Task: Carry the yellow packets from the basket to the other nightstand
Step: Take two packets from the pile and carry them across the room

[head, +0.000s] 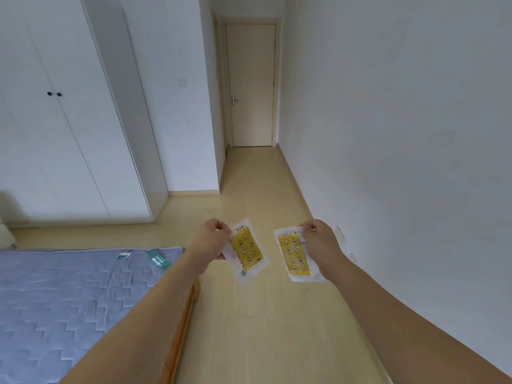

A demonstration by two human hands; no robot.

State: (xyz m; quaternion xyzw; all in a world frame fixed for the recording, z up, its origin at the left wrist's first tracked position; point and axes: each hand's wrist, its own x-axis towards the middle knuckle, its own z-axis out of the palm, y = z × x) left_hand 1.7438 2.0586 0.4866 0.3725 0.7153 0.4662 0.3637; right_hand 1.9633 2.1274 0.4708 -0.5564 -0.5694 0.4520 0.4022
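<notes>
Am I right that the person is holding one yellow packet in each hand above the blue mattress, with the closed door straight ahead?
Not quite: in the head view, the left hand and right hand hold the left packet and right packet above the wooden floor, beside the blue mattress, not above it. The closed door is straight ahead.

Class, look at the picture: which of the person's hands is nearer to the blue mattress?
The left. The left hand hangs just past the corner of the blue mattress; the right hand is farther off, toward the wall, over the floor.
</notes>
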